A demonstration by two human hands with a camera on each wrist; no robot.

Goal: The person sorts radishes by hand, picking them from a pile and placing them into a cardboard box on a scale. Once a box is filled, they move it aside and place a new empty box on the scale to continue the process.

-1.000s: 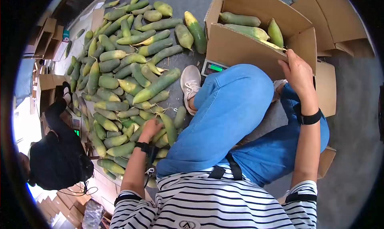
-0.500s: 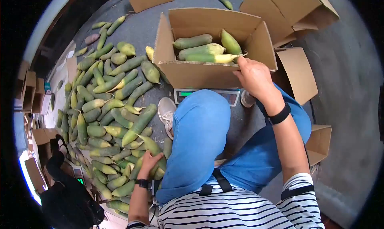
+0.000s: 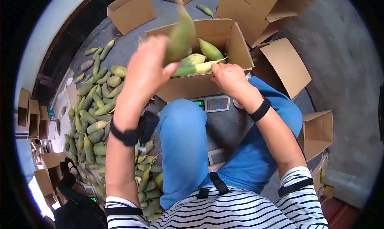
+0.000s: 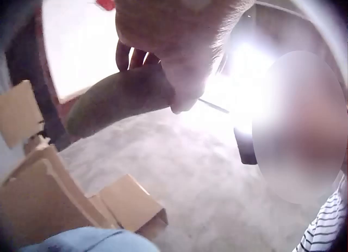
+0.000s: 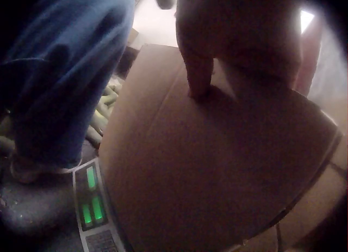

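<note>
My left hand (image 3: 148, 65) holds a green radish (image 3: 182, 33) up over the left side of a cardboard box (image 3: 184, 88). In the left wrist view, the fingers and thumb wrap one end of this radish (image 4: 117, 102), while its other end sticks out. Several radishes lie inside the box, among them a plump green one (image 3: 210, 50) and a green-and-yellow one (image 3: 202, 66) along the near wall. My right hand (image 3: 233, 80) grips the box's near rim, its thumb against the outer face in the right wrist view. The box sits on a digital scale (image 3: 216, 104) with lit green digits (image 5: 91, 178).
A large heap of radishes (image 3: 96, 127) covers the floor to the left. More cardboard boxes stand behind (image 3: 132, 14) and to the right (image 3: 286, 65). My bent knee in blue jeans (image 3: 182, 125) is close to the scale. Another person in black (image 3: 80, 209) is at the lower left.
My left hand has taken a radish from the heap and lifted it forward and right, over the box. My right hand keeps hold of the box rim. The head view has turned rightward.
</note>
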